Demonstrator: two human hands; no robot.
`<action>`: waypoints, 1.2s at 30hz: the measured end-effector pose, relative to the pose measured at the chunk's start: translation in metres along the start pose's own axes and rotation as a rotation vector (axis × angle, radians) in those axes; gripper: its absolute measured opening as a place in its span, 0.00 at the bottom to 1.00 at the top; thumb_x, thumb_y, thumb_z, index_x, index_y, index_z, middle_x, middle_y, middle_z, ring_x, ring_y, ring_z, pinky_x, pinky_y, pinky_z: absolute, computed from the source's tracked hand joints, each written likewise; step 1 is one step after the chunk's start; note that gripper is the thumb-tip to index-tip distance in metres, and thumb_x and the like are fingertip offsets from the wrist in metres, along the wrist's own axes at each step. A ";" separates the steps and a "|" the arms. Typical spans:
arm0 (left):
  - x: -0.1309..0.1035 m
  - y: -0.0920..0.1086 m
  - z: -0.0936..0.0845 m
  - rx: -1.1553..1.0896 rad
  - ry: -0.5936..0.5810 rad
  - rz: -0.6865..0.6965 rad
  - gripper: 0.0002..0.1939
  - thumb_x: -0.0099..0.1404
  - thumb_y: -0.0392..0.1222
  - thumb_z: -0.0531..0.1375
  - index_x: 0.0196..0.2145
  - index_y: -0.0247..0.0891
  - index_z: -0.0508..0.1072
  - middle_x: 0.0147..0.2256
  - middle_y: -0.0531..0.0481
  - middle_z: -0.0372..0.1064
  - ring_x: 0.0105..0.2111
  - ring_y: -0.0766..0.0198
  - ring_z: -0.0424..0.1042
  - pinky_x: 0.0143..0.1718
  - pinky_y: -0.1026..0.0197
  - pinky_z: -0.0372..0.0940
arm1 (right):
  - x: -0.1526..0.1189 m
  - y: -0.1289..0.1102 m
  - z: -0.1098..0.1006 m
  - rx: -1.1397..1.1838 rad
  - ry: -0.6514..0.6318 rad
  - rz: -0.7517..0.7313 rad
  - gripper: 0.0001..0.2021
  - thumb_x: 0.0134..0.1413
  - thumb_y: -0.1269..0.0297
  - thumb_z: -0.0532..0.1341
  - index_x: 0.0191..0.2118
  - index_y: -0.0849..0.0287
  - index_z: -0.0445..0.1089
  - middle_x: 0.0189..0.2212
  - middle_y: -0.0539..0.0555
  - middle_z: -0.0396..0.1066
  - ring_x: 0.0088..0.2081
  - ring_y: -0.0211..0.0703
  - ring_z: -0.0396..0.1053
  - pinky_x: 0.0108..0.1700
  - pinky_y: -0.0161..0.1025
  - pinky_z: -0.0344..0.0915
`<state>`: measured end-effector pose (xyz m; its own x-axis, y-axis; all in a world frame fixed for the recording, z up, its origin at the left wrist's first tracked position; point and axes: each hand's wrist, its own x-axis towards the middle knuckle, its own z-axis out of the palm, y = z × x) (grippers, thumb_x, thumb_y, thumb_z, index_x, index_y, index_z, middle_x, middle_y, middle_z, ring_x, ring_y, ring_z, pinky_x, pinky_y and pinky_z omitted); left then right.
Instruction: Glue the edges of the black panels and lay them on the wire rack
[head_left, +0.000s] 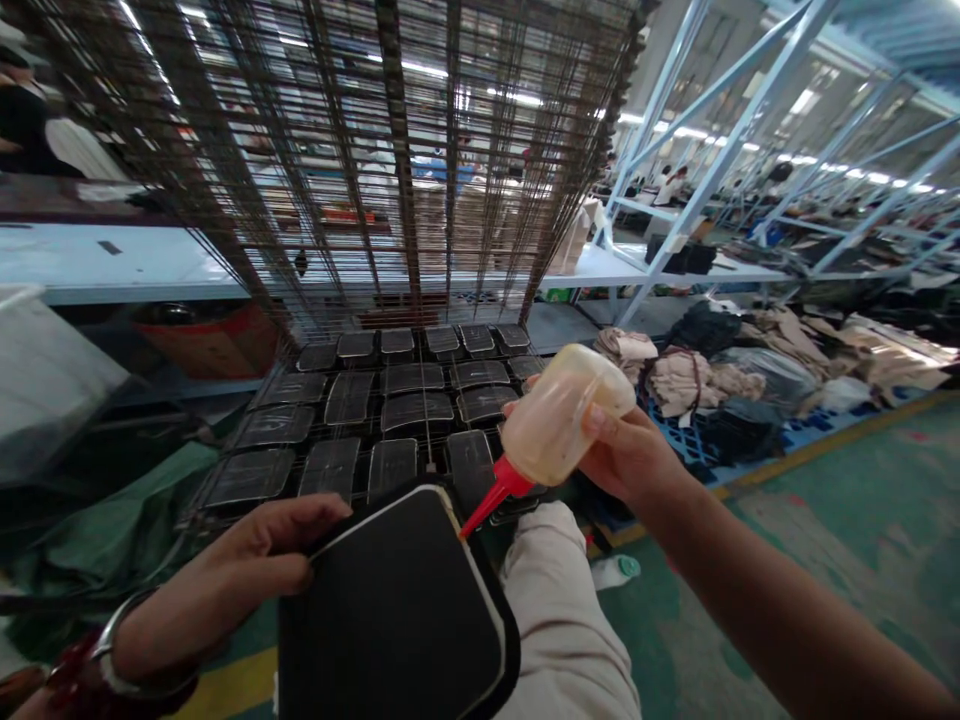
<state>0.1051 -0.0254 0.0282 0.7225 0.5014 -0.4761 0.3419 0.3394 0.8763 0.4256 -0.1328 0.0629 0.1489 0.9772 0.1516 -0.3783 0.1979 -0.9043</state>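
My left hand (259,565) grips the left edge of a black rounded panel (390,620), thumb on its face. A pale line runs along the panel's border. Wrapped in my right hand (619,445) is a cloudy squeeze bottle (562,415) of yellowish liquid, tipped downward. Its red nozzle (487,500) points at the pale line near the panel's upper right corner, at or very close to the surface. Beyond the panel, several black padded pieces with pale outlines (416,378) lie in rows on a wire rack.
Stacked wire rack shelves (420,150) tilt up behind the rows. Bundled beige fabric (675,380) sits on a blue pallet to the right. A small bottle with a green cap (616,571) is on the green floor beside my leg (562,620). A white bin (52,380) stands left.
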 end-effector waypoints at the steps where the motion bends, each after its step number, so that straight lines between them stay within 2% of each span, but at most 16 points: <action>1: 0.000 -0.001 -0.001 -0.014 0.013 -0.001 0.14 0.50 0.37 0.62 0.36 0.40 0.81 0.35 0.47 0.81 0.35 0.53 0.77 0.36 0.58 0.70 | -0.002 0.000 0.000 -0.003 0.006 0.003 0.17 0.45 0.52 0.74 0.39 0.55 0.78 0.36 0.58 0.80 0.49 0.62 0.75 0.53 0.58 0.72; 9: 0.006 -0.005 -0.013 -0.044 0.072 0.039 0.15 0.48 0.35 0.65 0.36 0.40 0.83 0.34 0.45 0.81 0.31 0.54 0.77 0.33 0.59 0.73 | -0.016 -0.004 -0.003 0.004 0.066 0.036 0.22 0.39 0.51 0.76 0.40 0.56 0.79 0.37 0.60 0.80 0.49 0.65 0.75 0.49 0.59 0.73; 12: 0.009 -0.006 -0.014 -0.122 0.113 0.038 0.16 0.46 0.34 0.66 0.36 0.40 0.83 0.35 0.45 0.82 0.31 0.52 0.78 0.33 0.58 0.74 | -0.020 -0.004 -0.006 -0.011 0.048 0.036 0.23 0.41 0.50 0.75 0.43 0.57 0.78 0.38 0.61 0.80 0.47 0.65 0.76 0.48 0.59 0.74; 19: 0.010 -0.005 -0.011 -0.269 0.337 0.008 0.19 0.36 0.30 0.69 0.31 0.41 0.83 0.30 0.47 0.82 0.29 0.53 0.78 0.29 0.60 0.75 | -0.024 -0.002 -0.010 0.032 0.080 0.016 0.23 0.41 0.52 0.75 0.44 0.54 0.77 0.37 0.58 0.81 0.49 0.64 0.76 0.51 0.61 0.72; 25: 0.013 -0.019 -0.014 -0.386 0.377 -0.029 0.23 0.36 0.30 0.72 0.34 0.41 0.82 0.34 0.49 0.82 0.33 0.52 0.79 0.32 0.58 0.76 | -0.024 0.010 -0.014 0.117 0.238 -0.059 0.23 0.41 0.54 0.76 0.45 0.53 0.77 0.39 0.55 0.81 0.47 0.60 0.77 0.54 0.57 0.72; 30: 0.014 -0.036 -0.012 -0.466 0.368 -0.026 0.25 0.40 0.32 0.74 0.39 0.43 0.80 0.39 0.49 0.82 0.37 0.51 0.79 0.37 0.57 0.76 | -0.017 0.024 -0.016 0.162 0.390 -0.160 0.22 0.44 0.57 0.76 0.47 0.52 0.75 0.43 0.54 0.81 0.45 0.51 0.78 0.51 0.46 0.75; 33: 0.015 -0.042 -0.009 -0.484 0.355 -0.039 0.28 0.42 0.31 0.75 0.42 0.43 0.79 0.42 0.48 0.81 0.39 0.51 0.80 0.39 0.55 0.76 | -0.017 0.034 -0.015 0.144 0.461 -0.156 0.22 0.44 0.57 0.75 0.47 0.54 0.75 0.43 0.57 0.81 0.46 0.50 0.78 0.48 0.42 0.76; 36: 0.015 -0.044 -0.005 -0.490 0.340 -0.030 0.29 0.44 0.31 0.75 0.44 0.44 0.77 0.43 0.47 0.81 0.39 0.51 0.80 0.40 0.54 0.76 | -0.018 0.039 -0.015 0.147 0.513 -0.133 0.21 0.44 0.56 0.75 0.45 0.56 0.76 0.42 0.57 0.81 0.46 0.52 0.78 0.48 0.43 0.76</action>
<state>0.0981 -0.0286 -0.0180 0.4561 0.6851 -0.5680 -0.0163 0.6446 0.7643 0.4220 -0.1433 0.0187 0.6164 0.7873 0.0139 -0.4437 0.3618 -0.8199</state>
